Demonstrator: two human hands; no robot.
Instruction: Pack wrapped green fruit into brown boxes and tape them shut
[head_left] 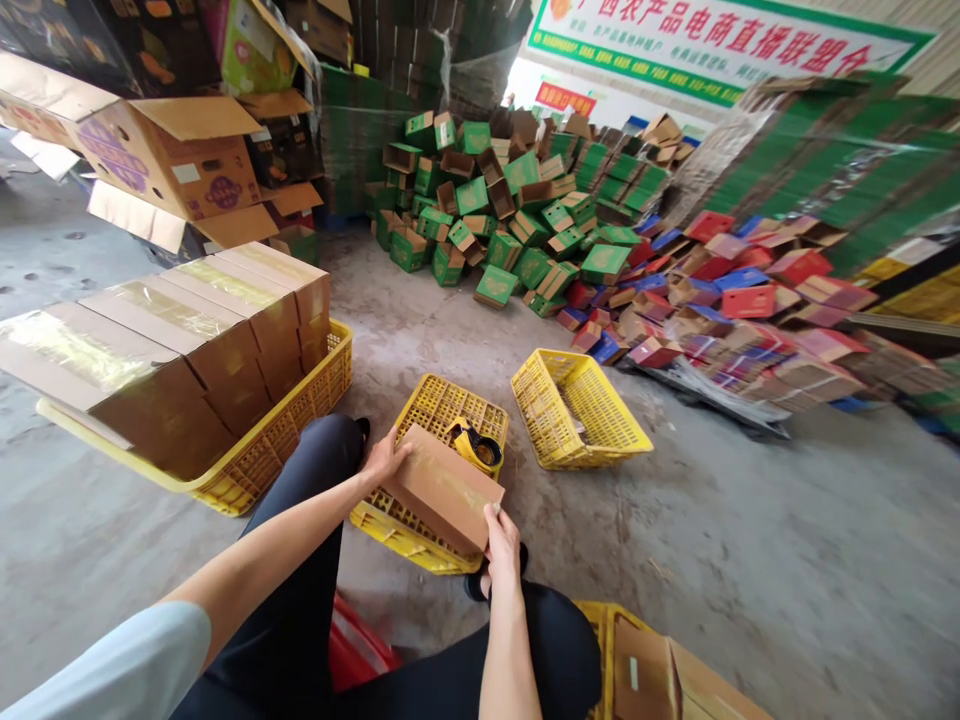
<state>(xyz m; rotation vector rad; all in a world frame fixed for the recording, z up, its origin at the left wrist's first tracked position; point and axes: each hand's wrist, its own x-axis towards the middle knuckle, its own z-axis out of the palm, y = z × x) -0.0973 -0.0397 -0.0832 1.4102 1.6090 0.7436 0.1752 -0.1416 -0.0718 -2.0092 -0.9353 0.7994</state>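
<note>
The left hand [385,460] is grasping the cardboard box [448,488] at its ten o'clock end, while the fingers of the right hand [504,538] are pinching its four o'clock corner, and the box is resting on a yellow lattice crate [431,400]. A tape dispenser [466,437] is lying on that crate, at one o'clock from the box. At ten o'clock a yellow basket [281,440] is holding taped cartons [165,330], and an open yellow bin [544,410] is standing at two o'clock.

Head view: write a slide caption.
Left hand and right hand hold a cardboard box over a yellow crate, beside a tape dispenser.
</note>
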